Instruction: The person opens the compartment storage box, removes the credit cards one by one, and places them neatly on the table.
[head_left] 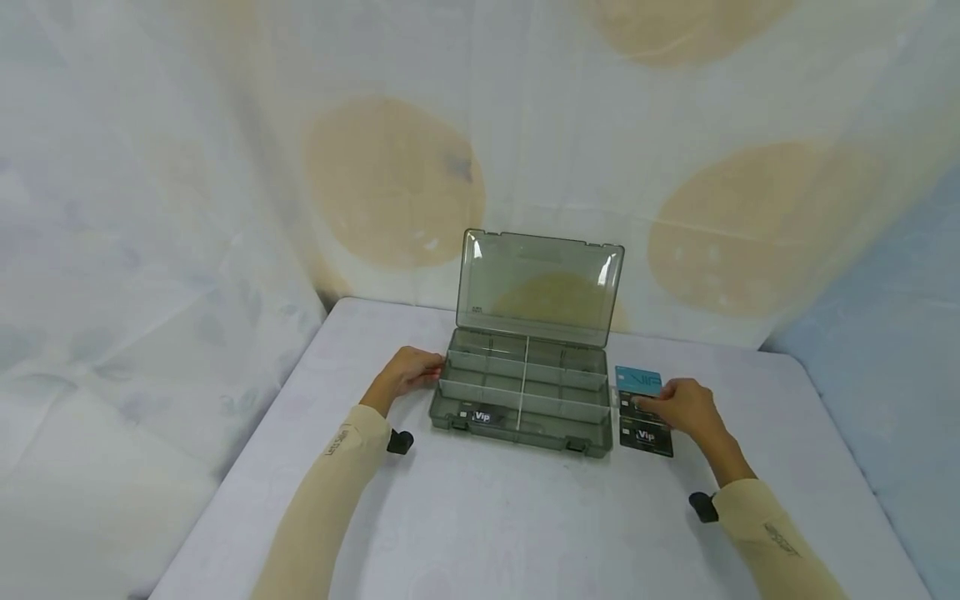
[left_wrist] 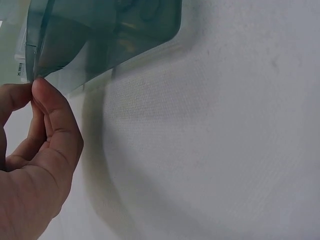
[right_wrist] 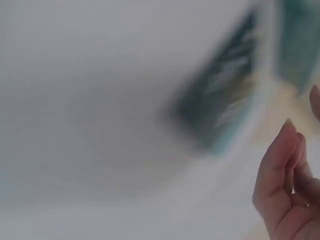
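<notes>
A smoky transparent organizer box (head_left: 525,400) stands open on the table with its lid (head_left: 540,283) upright. One black VIP card (head_left: 482,416) lies in its front-left compartment. My left hand (head_left: 429,367) is at the box's left end. In the left wrist view the left hand (left_wrist: 33,90) pinches the box's corner edge (left_wrist: 37,65) between thumb and fingers. Right of the box lie a teal card (head_left: 637,378), a black card (head_left: 632,406) and another black VIP card (head_left: 645,437). My right hand (head_left: 662,406) hovers over the middle card with loosely bent fingers (right_wrist: 282,165) and holds nothing. The right wrist view is blurred.
A white table (head_left: 525,517) carries everything, with bare surface in front of the box. A patterned cloth backdrop (head_left: 390,175) hangs close behind and on both sides. Dividers split the box into several compartments.
</notes>
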